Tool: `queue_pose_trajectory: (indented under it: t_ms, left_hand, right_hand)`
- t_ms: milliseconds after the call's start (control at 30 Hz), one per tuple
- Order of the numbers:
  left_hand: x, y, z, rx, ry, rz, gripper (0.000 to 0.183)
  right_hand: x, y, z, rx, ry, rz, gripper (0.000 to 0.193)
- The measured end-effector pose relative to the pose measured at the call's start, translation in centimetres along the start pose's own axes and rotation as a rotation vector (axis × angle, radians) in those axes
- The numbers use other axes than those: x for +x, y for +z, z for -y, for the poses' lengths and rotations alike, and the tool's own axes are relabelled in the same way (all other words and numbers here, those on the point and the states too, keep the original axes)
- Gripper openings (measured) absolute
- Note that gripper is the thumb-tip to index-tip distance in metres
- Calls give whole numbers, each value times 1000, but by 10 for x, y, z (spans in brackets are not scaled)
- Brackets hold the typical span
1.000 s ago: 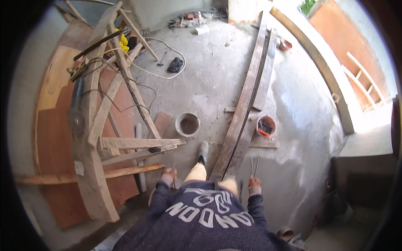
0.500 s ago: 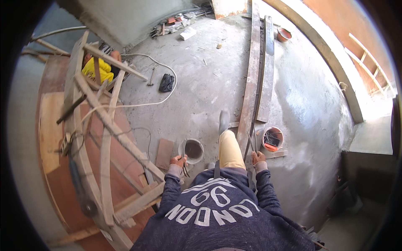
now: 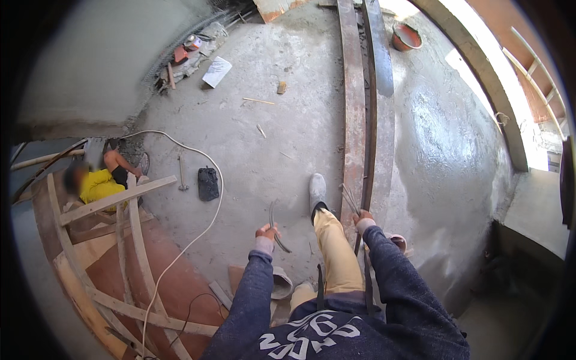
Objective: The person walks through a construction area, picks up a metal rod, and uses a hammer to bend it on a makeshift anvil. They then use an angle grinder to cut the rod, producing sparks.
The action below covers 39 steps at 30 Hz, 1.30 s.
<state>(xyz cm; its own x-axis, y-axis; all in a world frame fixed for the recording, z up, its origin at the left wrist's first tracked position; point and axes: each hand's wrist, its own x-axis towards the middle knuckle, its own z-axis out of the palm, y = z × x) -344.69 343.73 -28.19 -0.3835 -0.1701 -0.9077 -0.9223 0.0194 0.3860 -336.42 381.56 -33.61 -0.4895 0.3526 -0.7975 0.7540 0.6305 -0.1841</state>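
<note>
My left hand (image 3: 267,231) is closed around a few dark, curved rods (image 3: 280,244) whose ends stick out above and below the fist. In my right hand (image 3: 362,218) is a small bundle of thin grey rods (image 3: 349,198), fanning apart at their far tips beside the long beam. Whether these are wire or bar I cannot make out. A pale bucket (image 3: 282,284) stands below my left hand, partly covered by my sleeve. Another bucket (image 3: 398,241) shows only in part past my right forearm.
Two long beams (image 3: 354,114) run along the floor ahead. Crossed wooden timbers (image 3: 144,258) and a pale cable (image 3: 198,237) lie left. Near them are a hammer (image 3: 182,174), a black bag (image 3: 208,184) and a seated person in yellow (image 3: 101,186). A reddish bowl (image 3: 407,37) sits far right.
I have stepped forward along the beams, so both buckets now lie closer to my body. Both hands have moved ahead with their rods. The person in yellow is more fully visible.
</note>
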Motion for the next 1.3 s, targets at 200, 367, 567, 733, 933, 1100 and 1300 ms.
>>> queue_pose_trajectory:
  t_ms: [200, 367, 567, 733, 933, 1100, 1300]
  left_hand:
    - [171, 86, -77, 102, 89, 23, 33]
    - [262, 144, -155, 208, 175, 58, 46]
    - [237, 157, -178, 169, 265, 159, 51]
    - [116, 65, -123, 406, 179, 71, 49]
    - [-108, -55, -5, 414, -51, 30, 46]
    - [-262, -88, 34, 87, -356, 0, 53]
    - [-300, -87, 72, -39, -336, 9, 52]
  right_hand:
    - [132, -31, 151, -31, -58, 80, 49]
    - [227, -38, 257, 39, -6, 142, 46]
    - [262, -38, 282, 217, -109, 16, 60]
    - [219, -18, 223, 187, -351, -34, 72]
    - [62, -47, 116, 151, -305, 228, 45]
    - [-85, -91, 48, 114, -209, 425, 40]
    - [-181, -146, 21, 305, -98, 358, 49]
